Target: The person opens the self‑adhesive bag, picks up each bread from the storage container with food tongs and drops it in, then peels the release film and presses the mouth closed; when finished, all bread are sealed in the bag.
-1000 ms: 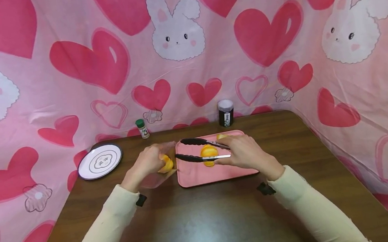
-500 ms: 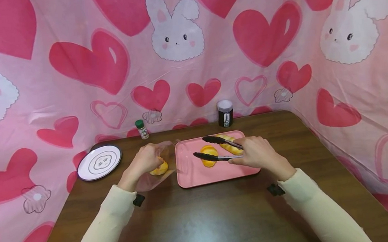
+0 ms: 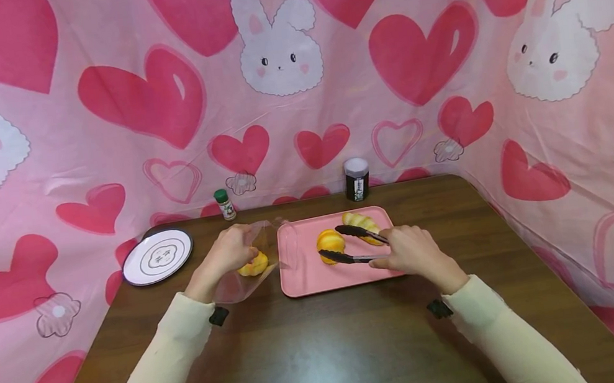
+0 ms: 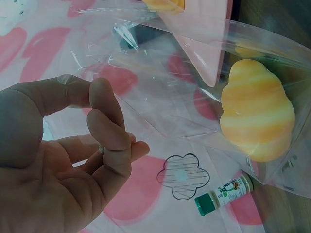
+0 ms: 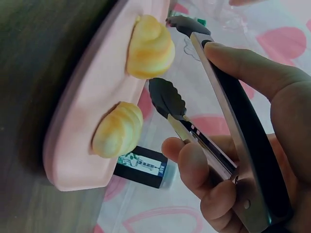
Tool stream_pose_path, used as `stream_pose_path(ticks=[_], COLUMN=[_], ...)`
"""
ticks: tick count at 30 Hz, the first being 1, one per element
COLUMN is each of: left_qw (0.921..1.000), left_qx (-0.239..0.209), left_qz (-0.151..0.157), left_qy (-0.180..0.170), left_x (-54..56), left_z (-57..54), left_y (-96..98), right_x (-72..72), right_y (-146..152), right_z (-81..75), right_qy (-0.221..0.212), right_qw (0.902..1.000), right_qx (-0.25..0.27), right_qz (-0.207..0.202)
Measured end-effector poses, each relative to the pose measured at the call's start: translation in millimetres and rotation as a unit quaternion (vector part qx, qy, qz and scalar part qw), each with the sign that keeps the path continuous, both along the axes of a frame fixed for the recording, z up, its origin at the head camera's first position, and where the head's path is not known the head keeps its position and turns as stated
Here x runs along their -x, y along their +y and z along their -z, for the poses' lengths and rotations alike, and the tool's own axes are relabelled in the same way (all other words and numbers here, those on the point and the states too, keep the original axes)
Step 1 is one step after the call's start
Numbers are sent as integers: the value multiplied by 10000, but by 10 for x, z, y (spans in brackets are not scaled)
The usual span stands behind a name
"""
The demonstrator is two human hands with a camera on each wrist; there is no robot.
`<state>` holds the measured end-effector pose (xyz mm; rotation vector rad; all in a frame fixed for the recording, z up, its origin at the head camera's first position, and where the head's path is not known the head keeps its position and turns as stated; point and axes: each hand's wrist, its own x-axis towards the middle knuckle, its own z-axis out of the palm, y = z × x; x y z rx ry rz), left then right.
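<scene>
My left hand (image 3: 229, 249) pinches the rim of a clear plastic bag (image 4: 160, 97), whose mouth faces the tray. Inside it lies a yellow, ridged bread roll (image 4: 257, 111). On the pink tray (image 3: 305, 282) are two more rolls: a rounded, golden one (image 5: 150, 48) near the middle and a paler, longer one (image 5: 118, 131) at the back right. In my right hand (image 3: 411, 248) are metal tongs (image 5: 233, 111) with black scalloped tips. Their arms are spread with nothing between them, the tips overlapping the golden roll's right side in the head view.
A white plate with a dark rim (image 3: 146, 267) stands at the table's back left. Along the back edge are a green-capped shaker (image 3: 225, 205) and a dark jar with a pale lid (image 3: 357, 180). A pink heart-patterned cloth (image 3: 288, 115) hangs right behind the table.
The tongs have drawn back from the bag to the right, over the tray's rolls. The roll in the bag has shifted slightly left. My left hand stays nearly in place.
</scene>
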<state>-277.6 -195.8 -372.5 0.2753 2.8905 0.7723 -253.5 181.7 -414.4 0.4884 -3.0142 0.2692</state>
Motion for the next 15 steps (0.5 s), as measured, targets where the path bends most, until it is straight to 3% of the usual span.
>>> stream_pose_path(ticks=[8,15], left_qw=[9996,9995], left_qx=[-131,-214], left_qz=[-119,-5], left_qy=[-205,-251], left_x=[-15,-19], left_z=[-8,-18], left_y=[7,3], right_x=[-17,-7], right_y=[-31,-15], right_z=[78,115], right_qy=[99,455], right_qw=[9999,9989], right_qx=[-67,-128], right_qz=[84,-9])
